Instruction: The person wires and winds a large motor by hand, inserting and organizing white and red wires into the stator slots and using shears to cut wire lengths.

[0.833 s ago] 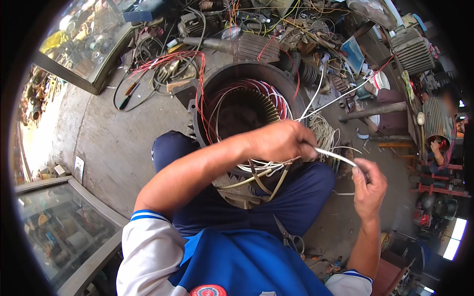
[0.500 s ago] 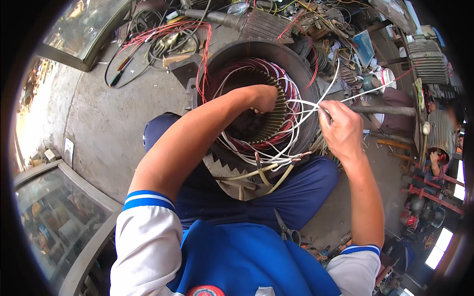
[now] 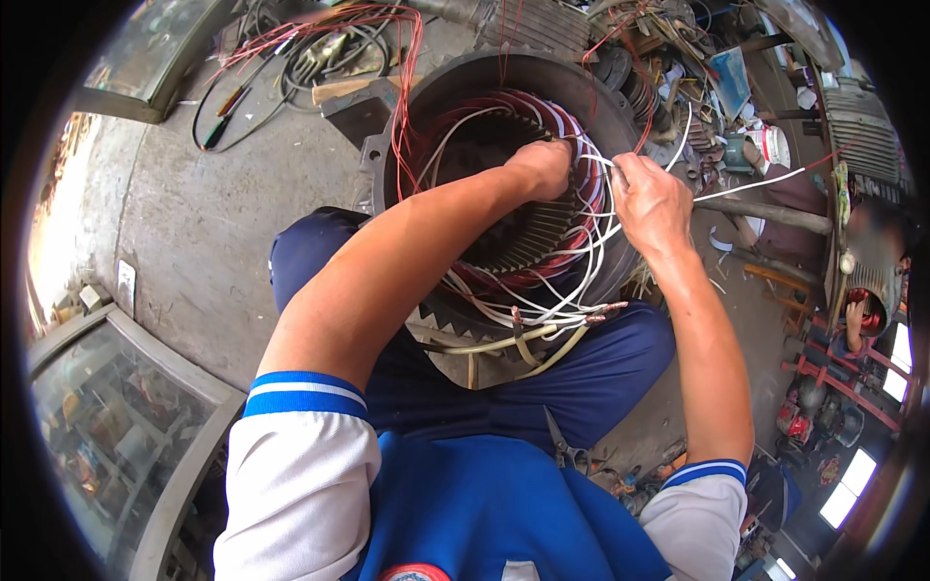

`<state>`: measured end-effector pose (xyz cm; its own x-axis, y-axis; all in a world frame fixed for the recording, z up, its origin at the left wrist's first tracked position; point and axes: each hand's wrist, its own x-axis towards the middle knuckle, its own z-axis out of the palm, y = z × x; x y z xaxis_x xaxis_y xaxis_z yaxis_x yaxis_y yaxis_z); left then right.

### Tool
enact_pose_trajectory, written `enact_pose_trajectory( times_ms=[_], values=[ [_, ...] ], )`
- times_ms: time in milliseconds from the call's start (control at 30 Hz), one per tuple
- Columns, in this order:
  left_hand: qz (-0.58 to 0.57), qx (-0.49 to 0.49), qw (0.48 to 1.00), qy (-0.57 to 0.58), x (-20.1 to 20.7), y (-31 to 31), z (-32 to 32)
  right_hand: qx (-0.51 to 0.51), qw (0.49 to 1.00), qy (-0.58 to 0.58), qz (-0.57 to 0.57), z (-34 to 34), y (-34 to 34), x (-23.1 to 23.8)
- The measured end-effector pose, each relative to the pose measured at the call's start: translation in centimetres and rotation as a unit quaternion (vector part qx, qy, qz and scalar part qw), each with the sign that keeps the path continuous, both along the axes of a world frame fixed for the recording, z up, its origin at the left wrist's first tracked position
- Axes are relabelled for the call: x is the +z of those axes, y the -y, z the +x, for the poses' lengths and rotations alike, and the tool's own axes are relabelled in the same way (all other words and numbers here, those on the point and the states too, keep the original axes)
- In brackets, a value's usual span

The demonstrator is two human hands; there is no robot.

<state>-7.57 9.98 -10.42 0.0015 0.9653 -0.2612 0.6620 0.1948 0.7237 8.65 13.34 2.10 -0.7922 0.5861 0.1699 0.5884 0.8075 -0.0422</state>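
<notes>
A large motor stator (image 3: 528, 237) in a round dark housing (image 3: 455, 82) lies before my legs, its red-and-white winding ringing the toothed core. My left hand (image 3: 545, 167) reaches across the bore to the winding's right inner edge. Its fingers are curled, and what they grip is hidden. Just to the right, my right hand (image 3: 654, 205) pinches white sleeved wires, whose free ends stick out past it to the right. More white wires (image 3: 593, 276) loop along the winding's near side. Thick yellowish cables (image 3: 560, 353) with bare copper ends lie at the housing's near edge.
Scissors (image 3: 560, 441) lie by my right thigh. Red wires (image 3: 412, 58) hang over the housing's far left. Beyond are a screwdriver (image 3: 218, 131), black cable and scrap motor parts. A glass-topped cabinet (image 3: 208, 426) stands at left; another person's hand (image 3: 854, 320) is at far right.
My right hand has moved left and away from me with the white wires, close to my left hand. My left hand has shifted slightly right along the winding. The view has tilted a little.
</notes>
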Motion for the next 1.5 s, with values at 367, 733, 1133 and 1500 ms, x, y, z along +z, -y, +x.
enact_pose_trajectory(
  times_ms=[367,733,1133,1500],
  values=[
    [0.038,0.018,0.999,0.01,0.2,0.1,0.4,0.033,0.998,-0.054,0.013,0.1,0.3,-0.3],
    [0.078,0.041,0.996,0.023,0.4,0.6,1.6,0.031,0.994,-0.107,-0.013,0.4,0.4,-0.4],
    [0.2,0.072,0.977,-0.035,-2.9,0.6,3.7,0.009,0.998,-0.059,-0.005,1.8,0.1,-0.3],
    [0.238,-0.058,0.964,-0.106,-2.9,0.6,3.4,-0.122,0.972,0.124,-0.156,2.3,-7.2,10.1]
  ],
)
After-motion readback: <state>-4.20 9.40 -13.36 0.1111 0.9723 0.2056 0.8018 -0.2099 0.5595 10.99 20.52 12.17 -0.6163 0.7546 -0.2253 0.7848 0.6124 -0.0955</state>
